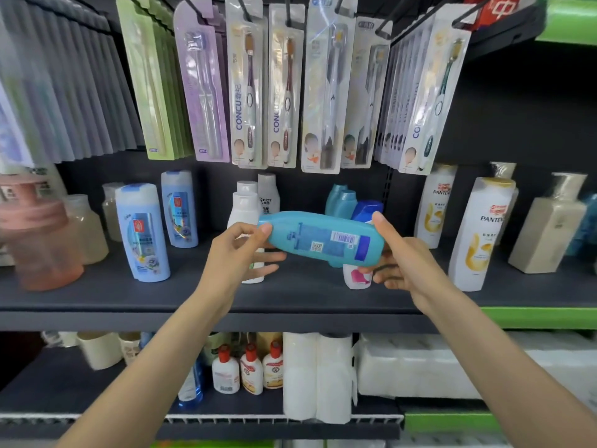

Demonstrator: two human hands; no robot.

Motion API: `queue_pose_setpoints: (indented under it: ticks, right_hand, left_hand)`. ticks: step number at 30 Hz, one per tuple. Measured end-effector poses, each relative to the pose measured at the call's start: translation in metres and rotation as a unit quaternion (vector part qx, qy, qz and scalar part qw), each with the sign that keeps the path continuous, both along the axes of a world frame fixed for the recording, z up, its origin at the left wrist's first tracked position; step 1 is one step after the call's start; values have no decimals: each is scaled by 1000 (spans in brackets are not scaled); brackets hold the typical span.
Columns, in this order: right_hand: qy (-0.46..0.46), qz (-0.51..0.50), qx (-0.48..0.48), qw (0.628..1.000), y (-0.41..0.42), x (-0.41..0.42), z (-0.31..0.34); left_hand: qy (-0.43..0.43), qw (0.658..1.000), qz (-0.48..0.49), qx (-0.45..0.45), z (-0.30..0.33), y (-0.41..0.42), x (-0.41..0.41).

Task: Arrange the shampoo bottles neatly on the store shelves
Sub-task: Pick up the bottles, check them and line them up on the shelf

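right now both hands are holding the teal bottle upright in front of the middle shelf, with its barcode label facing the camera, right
Not quite. The teal bottle is held sideways, lying nearly level, not upright. The head view shows the left hand at its narrow end and the right hand at its wide end. The rest stands: both hands hold it in front of the middle shelf, barcode label facing the camera.
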State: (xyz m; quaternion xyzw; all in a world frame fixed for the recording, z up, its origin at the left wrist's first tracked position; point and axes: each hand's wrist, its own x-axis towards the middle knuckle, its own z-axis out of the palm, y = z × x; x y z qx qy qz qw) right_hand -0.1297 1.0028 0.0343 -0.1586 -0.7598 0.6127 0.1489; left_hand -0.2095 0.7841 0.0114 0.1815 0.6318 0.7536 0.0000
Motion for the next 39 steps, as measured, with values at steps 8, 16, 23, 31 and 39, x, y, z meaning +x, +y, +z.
queue_pose_setpoints:
  ticks: [8,16,23,31,39]
  right_hand:
    - [-23,41,-36,998,1,-6,-1]
    - [116,84,-28,989,9,-10,-17]
    - [160,37,243,956,3,-24,-26]
    - [193,32,419,887,16,-32,-8]
    - [193,-30,354,914,74,-83,27]
  left_hand:
    - [-25,999,-3,-36,0,-1,-2]
    - [-86,983,-104,123,-2,7,-8]
    - [-86,974,-71,197,-1,44,-5]
    - [-8,997,-29,70,-1,62,-24]
    - [149,967,154,-138,-21,89,-79]
